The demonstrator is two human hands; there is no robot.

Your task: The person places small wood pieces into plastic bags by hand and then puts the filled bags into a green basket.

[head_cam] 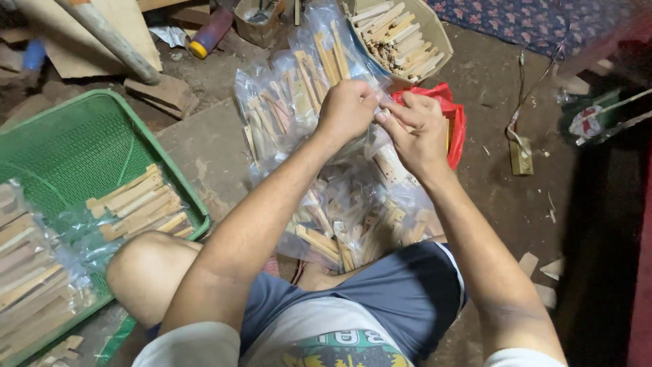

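Over the heap of clear plastic bags (pixel 319 204) on the floor, the head camera looks down at two bare hands. Both hands meet high above the heap, close together. The left hand (pixel 346 109) is clenched on the top of a small clear bag (pixel 375 139). The right hand (pixel 418 132) pinches the same bag top with its fingers (pixel 394 119), touching the left hand. The bag hangs down just under the two grips, with its long side up and down. Both hands are just as near to it. Left of the knee sits a green basket (pixel 75 149) with packed wooden sticks (pixel 139 204). Far ahead stands a box of loose sticks (pixel 401 37), next to a red bag (pixel 451 112).
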